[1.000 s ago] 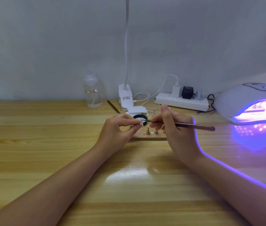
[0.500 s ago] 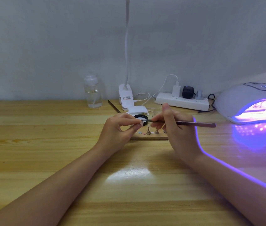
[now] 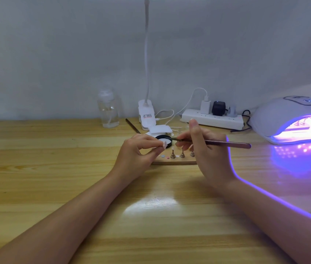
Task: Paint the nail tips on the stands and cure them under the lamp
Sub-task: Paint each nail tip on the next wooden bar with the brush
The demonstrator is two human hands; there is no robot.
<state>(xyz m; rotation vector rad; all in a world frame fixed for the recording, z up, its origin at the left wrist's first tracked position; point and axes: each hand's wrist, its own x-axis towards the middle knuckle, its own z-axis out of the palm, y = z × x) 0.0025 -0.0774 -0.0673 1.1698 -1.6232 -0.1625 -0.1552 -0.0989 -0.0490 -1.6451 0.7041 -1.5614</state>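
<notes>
Left hand (image 3: 135, 155) pinches a nail tip (image 3: 164, 145); right hand (image 3: 204, 147) grips the brush (image 3: 225, 143), lying level, bristles just right of the tip.

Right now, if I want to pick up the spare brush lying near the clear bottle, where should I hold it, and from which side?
Probably pinch the spare brush from above at its middle. It lies flat on the wooden table, slanting away from the bottle, and its near end runs close behind the left hand, so come from the left.
</notes>
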